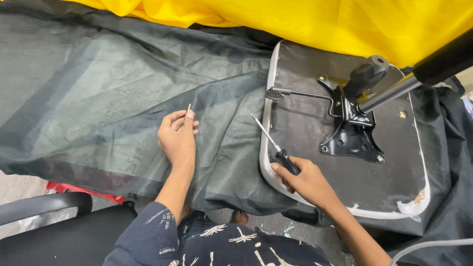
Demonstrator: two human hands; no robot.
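My left hand (178,134) pinches a small thin screw (188,107) between thumb and fingers, held upright over the dark mesh fabric (98,108). My right hand (304,178) grips a screwdriver (272,142) by its black handle, the metal shaft pointing up and left. That hand rests on the near-left rim of an overturned chair seat (394,177), whose dark underside faces up. A black metal bracket (352,140) is bolted to the seat's middle, with a lever (295,93) running left and a gas-lift column (394,91) rising to the right.
Yellow cloth (295,19) lies along the far edge. A black chair part (54,231) sits at lower left, with something red (84,189) under the fabric's edge. A grey cable (433,245) crosses the lower right corner. My patterned clothing (221,244) fills the bottom.
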